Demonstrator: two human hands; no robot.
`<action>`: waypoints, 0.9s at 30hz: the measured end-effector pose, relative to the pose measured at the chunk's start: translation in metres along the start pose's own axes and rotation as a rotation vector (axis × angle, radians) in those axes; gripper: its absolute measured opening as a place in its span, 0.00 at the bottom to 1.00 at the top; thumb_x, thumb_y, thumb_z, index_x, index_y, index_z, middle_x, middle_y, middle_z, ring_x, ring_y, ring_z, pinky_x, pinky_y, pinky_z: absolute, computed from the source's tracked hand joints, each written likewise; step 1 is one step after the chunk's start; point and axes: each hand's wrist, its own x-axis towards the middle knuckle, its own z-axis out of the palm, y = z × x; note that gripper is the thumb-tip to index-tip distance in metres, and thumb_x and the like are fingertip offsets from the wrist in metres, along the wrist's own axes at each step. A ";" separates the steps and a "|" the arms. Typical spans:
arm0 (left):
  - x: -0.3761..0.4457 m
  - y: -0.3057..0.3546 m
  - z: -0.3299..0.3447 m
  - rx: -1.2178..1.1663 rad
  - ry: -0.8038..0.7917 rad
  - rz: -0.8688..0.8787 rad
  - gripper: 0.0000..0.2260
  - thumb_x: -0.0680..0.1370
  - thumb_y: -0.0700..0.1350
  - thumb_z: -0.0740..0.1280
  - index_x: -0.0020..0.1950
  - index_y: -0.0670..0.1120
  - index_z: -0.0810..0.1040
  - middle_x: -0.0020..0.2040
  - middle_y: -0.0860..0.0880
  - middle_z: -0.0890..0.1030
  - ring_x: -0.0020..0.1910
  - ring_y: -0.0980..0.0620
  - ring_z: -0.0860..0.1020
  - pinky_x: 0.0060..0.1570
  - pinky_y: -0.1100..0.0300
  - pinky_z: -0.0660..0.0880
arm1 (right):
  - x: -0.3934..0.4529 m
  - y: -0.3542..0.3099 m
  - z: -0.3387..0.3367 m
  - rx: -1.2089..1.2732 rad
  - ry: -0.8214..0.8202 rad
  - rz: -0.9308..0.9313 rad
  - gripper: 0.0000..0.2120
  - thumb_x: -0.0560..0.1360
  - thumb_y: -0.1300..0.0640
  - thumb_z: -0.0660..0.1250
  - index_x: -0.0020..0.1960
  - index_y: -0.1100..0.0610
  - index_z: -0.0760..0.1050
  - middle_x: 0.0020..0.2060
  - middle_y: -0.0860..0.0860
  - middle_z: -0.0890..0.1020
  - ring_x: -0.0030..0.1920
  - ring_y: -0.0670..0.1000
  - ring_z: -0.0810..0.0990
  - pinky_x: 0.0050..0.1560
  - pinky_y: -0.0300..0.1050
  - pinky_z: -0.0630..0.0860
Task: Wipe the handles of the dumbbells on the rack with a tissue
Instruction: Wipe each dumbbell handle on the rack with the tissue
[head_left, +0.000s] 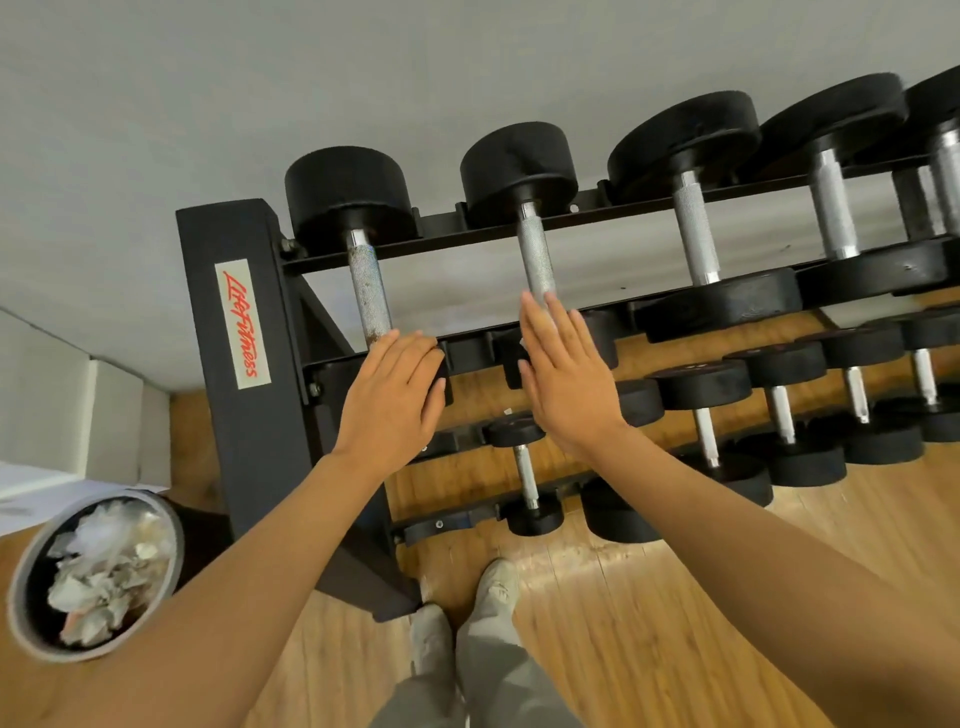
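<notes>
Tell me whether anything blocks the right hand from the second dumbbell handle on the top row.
Nothing visible does. The right hand, fingers straight, already reaches the near end of the second dumbbell handle; the knurled bar above the fingertips is bare. Whether it holds a tissue cannot be told.

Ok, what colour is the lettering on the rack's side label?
Red script on a pale label, on the black metal rack's upright post; head view.

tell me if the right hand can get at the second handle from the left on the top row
Probably yes: the right hand is open with its fingertips already at the near end of that handle, and nothing lies between them.
</notes>
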 end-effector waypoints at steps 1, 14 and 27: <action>-0.001 0.000 0.001 -0.004 0.009 0.002 0.19 0.82 0.46 0.57 0.63 0.36 0.79 0.61 0.40 0.80 0.63 0.41 0.77 0.71 0.43 0.67 | 0.003 -0.002 0.002 -0.094 -0.040 -0.050 0.26 0.83 0.51 0.45 0.77 0.64 0.58 0.78 0.56 0.55 0.78 0.56 0.51 0.78 0.52 0.48; -0.001 -0.001 0.007 -0.012 0.069 -0.001 0.18 0.82 0.46 0.57 0.63 0.37 0.79 0.61 0.40 0.80 0.64 0.42 0.77 0.72 0.45 0.65 | 0.006 -0.002 0.002 -0.225 -0.075 0.013 0.34 0.83 0.41 0.43 0.79 0.64 0.47 0.79 0.58 0.47 0.78 0.58 0.45 0.78 0.53 0.45; -0.002 0.002 0.016 0.090 0.185 -0.003 0.15 0.81 0.43 0.59 0.61 0.38 0.81 0.61 0.40 0.81 0.64 0.42 0.78 0.70 0.44 0.69 | -0.003 0.011 0.004 -0.109 -0.056 -0.063 0.34 0.83 0.40 0.46 0.78 0.65 0.51 0.78 0.59 0.50 0.78 0.59 0.45 0.78 0.55 0.45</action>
